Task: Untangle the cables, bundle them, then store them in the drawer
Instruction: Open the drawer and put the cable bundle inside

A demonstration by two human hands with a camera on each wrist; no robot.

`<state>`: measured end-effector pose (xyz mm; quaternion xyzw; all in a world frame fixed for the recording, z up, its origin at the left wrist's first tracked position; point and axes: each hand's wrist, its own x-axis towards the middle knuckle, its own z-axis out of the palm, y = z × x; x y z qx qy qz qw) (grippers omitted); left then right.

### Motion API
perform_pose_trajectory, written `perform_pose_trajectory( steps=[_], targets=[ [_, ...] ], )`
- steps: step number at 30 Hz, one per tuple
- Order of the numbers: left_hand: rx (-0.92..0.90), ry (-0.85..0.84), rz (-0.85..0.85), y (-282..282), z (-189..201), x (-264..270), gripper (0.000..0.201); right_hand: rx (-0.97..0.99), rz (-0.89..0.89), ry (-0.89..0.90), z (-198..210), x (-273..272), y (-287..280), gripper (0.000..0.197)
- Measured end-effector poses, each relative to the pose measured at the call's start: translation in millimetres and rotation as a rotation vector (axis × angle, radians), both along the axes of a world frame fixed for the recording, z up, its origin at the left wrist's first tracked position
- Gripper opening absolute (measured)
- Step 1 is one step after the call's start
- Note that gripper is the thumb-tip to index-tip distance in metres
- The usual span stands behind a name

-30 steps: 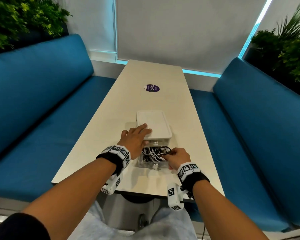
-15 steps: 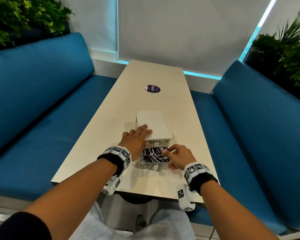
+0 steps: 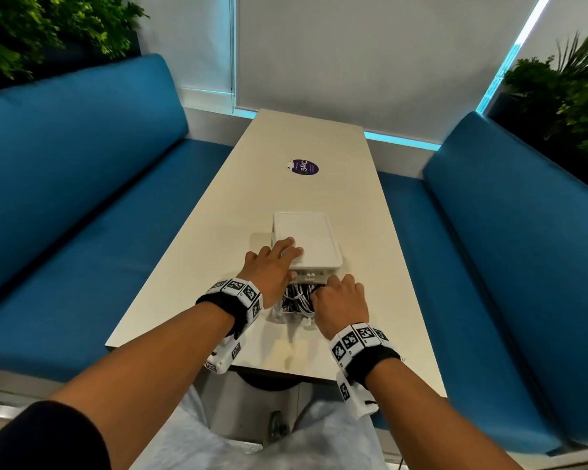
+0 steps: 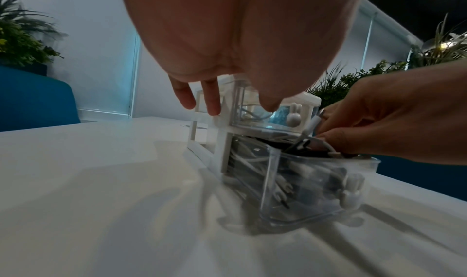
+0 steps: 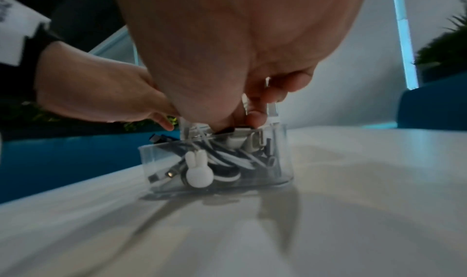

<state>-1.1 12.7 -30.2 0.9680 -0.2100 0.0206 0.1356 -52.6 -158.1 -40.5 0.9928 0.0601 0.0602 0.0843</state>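
Observation:
A small white drawer unit (image 3: pixel 308 239) stands on the table. Its clear lower drawer (image 3: pixel 279 313) (image 4: pixel 316 181) (image 5: pixel 278 151) is pulled out toward me and has a white rabbit knob (image 5: pixel 198 171). Coiled black and white cables (image 3: pixel 296 296) (image 4: pixel 252 157) (image 5: pixel 227 157) fill it. My left hand (image 3: pixel 286 259) lies flat on the unit's top, thumb against its front. My right hand (image 3: pixel 323 293) (image 5: pixel 242 121) reaches down into the drawer. Its curled fingertips pinch the top of the cable bundle. The closed upper drawer (image 4: pixel 265 109) also holds a cable.
The pale table (image 3: pixel 286 147) runs away from me between two blue benches (image 3: pixel 82 198) (image 3: pixel 506 232). A purple sticker (image 3: pixel 304 167) lies farther along it. The table's front edge (image 3: pixel 269 371) is just below my wrists. Plants (image 3: pixel 31 28) stand behind both benches.
My right hand has moved from the drawer's right rim, where it held a black cable loop, forward and down into the drawer with the loop. The left hand has stayed on the unit.

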Motion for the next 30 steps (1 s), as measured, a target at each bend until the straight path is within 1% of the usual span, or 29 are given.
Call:
perform_pose_trajectory(
  steps=[4,5,6,8,9,12,14,17,19,22,24,27,29,30],
  targets=[
    [-0.024,0.023,-0.007,-0.3,4.9,-2.4,0.052,0.03,-0.015,0.051,1.8,5.7,7.0,0.021],
    [-0.02,0.046,-0.011,1.0,6.0,-1.7,0.058,0.059,-0.019,0.07,3.3,8.6,7.2,0.02],
    [-0.013,0.075,-0.02,3.1,6.3,-1.1,0.068,0.107,-0.019,0.093,3.9,10.5,5.6,0.02],
    [0.026,0.099,-0.039,7.3,5.1,-0.3,0.091,0.242,-0.004,0.15,5.1,14.0,-1.6,0.025],
    [0.052,0.089,-0.041,8.0,3.6,-0.5,0.099,0.306,0.004,0.178,6.4,13.9,-6.3,0.029],
    [0.073,0.041,-0.013,2.7,-3.1,-2.1,0.108,0.395,0.036,0.261,14.2,9.0,-19.1,0.032],
    [0.076,0.011,0.003,-1.7,-5.8,-2.9,0.11,0.42,0.06,0.297,22.1,5.4,-24.6,0.033],
    [0.084,-0.027,0.017,-3.7,-8.7,-3.9,0.111,0.501,0.019,0.317,29.8,3.9,-29.2,0.036],
    [0.066,-0.037,0.018,-4.6,-9.1,-4.6,0.11,0.523,-0.022,0.314,29.5,4.2,-26.9,0.03],
    [0.013,-0.049,0.008,-5.0,-10.8,-7.3,0.105,0.561,-0.093,0.239,19.2,3.8,-19.3,0.021],
    [-0.028,-0.046,-0.002,-2.9,-10.8,-9.0,0.098,0.562,-0.141,0.177,11.9,3.7,-14.8,0.02],
    [-0.044,-0.036,-0.008,-0.2,-6.4,-8.9,0.088,0.54,-0.191,0.113,9.8,2.0,-10.0,0.018],
    [-0.046,-0.015,-0.017,0.9,-1.1,-8.2,0.084,0.528,-0.195,0.044,9.7,0.4,-6.2,0.02],
    [-0.045,-0.002,-0.025,1.9,1.3,-7.0,0.083,0.524,-0.197,0.013,8.8,0.1,-4.9,0.026]
  ],
)
